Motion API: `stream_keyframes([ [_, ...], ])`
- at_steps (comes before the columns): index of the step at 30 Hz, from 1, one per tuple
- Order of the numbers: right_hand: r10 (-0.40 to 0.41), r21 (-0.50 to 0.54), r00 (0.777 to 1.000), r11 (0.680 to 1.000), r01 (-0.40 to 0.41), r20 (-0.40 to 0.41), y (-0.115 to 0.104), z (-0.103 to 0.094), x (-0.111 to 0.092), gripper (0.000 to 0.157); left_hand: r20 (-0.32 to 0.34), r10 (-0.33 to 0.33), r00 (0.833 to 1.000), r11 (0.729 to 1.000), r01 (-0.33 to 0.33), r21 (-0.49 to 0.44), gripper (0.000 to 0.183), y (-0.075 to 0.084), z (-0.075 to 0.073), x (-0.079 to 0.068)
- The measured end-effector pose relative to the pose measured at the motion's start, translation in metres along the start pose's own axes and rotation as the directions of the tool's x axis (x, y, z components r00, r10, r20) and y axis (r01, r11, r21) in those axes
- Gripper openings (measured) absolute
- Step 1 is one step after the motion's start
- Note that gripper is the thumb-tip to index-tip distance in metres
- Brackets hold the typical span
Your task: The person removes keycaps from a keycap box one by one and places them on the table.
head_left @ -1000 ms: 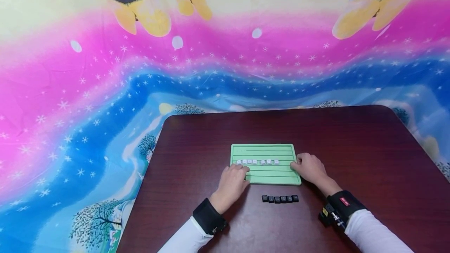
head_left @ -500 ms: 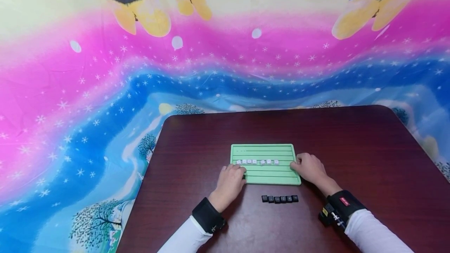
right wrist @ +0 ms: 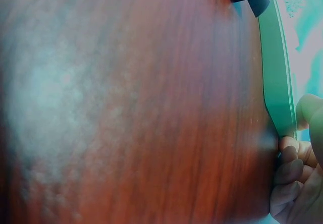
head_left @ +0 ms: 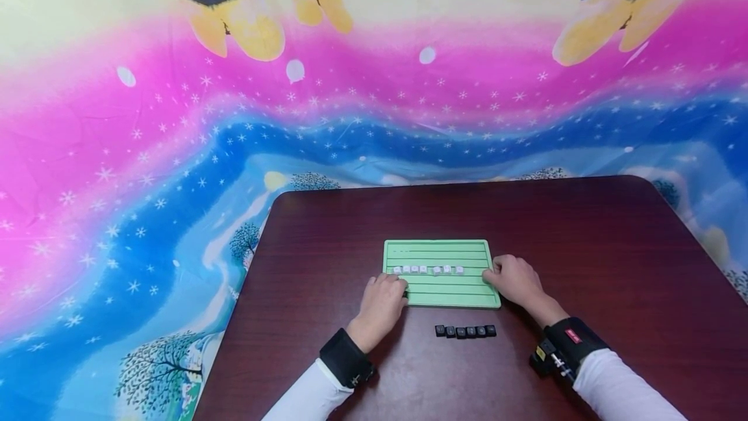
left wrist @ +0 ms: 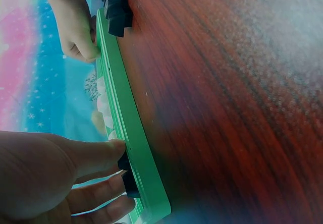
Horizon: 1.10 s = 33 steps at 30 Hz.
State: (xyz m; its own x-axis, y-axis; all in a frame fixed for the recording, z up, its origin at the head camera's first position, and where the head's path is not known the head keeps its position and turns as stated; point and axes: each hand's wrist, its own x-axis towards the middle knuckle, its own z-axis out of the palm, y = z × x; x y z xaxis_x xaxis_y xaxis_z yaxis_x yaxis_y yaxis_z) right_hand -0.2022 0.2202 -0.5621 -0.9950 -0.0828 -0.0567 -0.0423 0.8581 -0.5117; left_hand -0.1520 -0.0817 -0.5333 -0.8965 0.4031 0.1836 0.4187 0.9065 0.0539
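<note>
Nearest on the tabletop (head_left: 403, 382) lies a row of six black keycaps (head_left: 461, 332), just short of the green board (head_left: 450, 298), probably placed there for easy reach. At the board's near left, the left hand (head_left: 381, 307) appears to be pinching a black keycap (left wrist: 123, 162) between thumb and fingers, a second black keycap (left wrist: 131, 184) just beside it; the thumb hides much of this grip. The right hand (head_left: 517, 280) pinches the board's right edge, thumb above and fingers curled below, likely to steady it. Farther across the board, seven white keycaps (head_left: 415, 269) form a row, four close together at left, three looser at right. Beyond hangs a patterned cloth (head_left: 374, 96).
</note>
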Motion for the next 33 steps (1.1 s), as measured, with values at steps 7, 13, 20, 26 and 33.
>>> stream_keyframes([
  [7,0.004,-0.003,1.0,1.0,-0.004,0.004,0.0007,0.0002,0.0,0.035,-0.008,0.004,1.0,1.0,-0.004,0.015,0.014,-0.0008,0.0014,-0.0006],
  [13,0.012,-0.004,1.0,1.0,-0.012,0.001,0.0009,0.0008,0.0003,0.036,0.008,-0.001,1.0,1.0,0.001,0.022,0.014,-0.0008,0.0027,-0.0002],
  [20,0.004,0.001,1.0,1.0,-0.004,0.003,0.0001,-0.0005,-0.0006,0.037,-0.003,0.005,1.0,1.0,-0.005,0.028,0.014,-0.0006,0.0012,0.0002],
  [26,-0.011,0.003,1.0,1.0,0.011,0.001,0.0,-0.0002,-0.0012,0.038,-0.015,0.006,1.0,1.0,-0.005,0.021,0.011,-0.0002,-0.0023,0.0008],
  [33,-0.012,0.006,1.0,1.0,0.012,0.001,0.0005,-0.0001,-0.0012,0.037,-0.016,0.005,1.0,1.0,-0.005,0.004,0.007,0.0002,-0.0051,0.0002],
])
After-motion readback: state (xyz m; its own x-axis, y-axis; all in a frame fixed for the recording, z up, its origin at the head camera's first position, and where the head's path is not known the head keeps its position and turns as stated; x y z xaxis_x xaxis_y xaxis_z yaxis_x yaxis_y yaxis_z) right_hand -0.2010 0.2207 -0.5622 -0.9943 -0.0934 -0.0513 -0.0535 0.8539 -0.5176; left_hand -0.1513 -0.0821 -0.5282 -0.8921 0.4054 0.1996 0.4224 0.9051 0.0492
